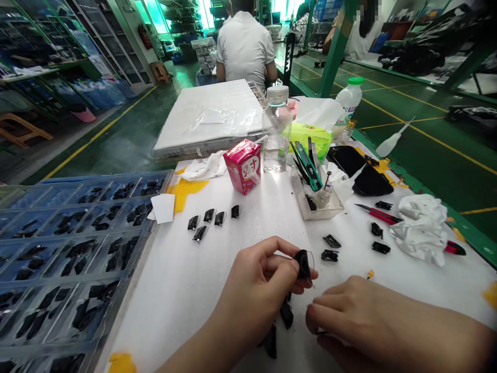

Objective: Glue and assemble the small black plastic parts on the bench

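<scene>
Left hand (262, 277), in front of the red carton (244, 168): black part (303, 264) pinched by thumb and fingers, held front-right of carton. Right hand (349, 313), curled, farther right: grip cannot be told.

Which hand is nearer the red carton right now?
Left. The left hand is on the near side of the red carton, holding a small black piece; the right hand is farther off, closer to the person and rightward.
</scene>
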The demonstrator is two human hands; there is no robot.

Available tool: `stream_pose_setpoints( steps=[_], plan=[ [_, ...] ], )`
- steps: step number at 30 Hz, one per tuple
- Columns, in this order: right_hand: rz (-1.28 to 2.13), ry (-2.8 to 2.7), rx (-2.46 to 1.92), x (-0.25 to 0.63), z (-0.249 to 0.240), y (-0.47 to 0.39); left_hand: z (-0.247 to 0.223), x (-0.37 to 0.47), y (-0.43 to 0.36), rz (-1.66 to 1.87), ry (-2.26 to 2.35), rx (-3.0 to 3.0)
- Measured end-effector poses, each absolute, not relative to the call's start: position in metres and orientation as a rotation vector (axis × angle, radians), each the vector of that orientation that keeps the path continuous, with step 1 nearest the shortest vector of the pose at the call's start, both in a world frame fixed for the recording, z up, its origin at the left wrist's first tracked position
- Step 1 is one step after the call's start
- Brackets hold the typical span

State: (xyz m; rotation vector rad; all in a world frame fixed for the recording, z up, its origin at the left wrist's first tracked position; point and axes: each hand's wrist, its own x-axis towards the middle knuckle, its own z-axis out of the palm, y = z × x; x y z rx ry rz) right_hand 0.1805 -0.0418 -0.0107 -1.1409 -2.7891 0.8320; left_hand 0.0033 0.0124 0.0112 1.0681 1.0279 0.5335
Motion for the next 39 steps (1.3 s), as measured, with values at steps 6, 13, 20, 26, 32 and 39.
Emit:
stream_pose_setpoints(
  steps=[6, 13, 20, 26, 32, 39],
  plan=[
    [0.870, -2.832, -1.172, 0.178, -0.018, -0.040, 0.011, 0.003, 0.014, 0.547, 1.033, 1.057],
    [0.527, -2.803, -1.227, 0.185, -0.029, -0.037, 0.008, 0.000, 0.022, 0.548, 0.929, 0.804],
    [0.424, -2.736, -1.271, 0.192, -0.024, -0.036, 0.011, -0.004, 0.029, 0.571, 0.934, 0.715],
    [0.306, -2.648, -1.215, 0.190, -0.024, -0.034, 0.009, -0.009, 0.033, 0.565, 0.910, 0.668],
    [0.268, -2.647, -1.200, 0.190, -0.029, -0.030, 0.008, -0.016, 0.039, 0.623, 0.846, 0.583],
    [0.273, -2.645, -1.189, 0.189, -0.031, -0.030, 0.011, -0.014, 0.039, 0.673, 0.887, 0.433]
  ],
)
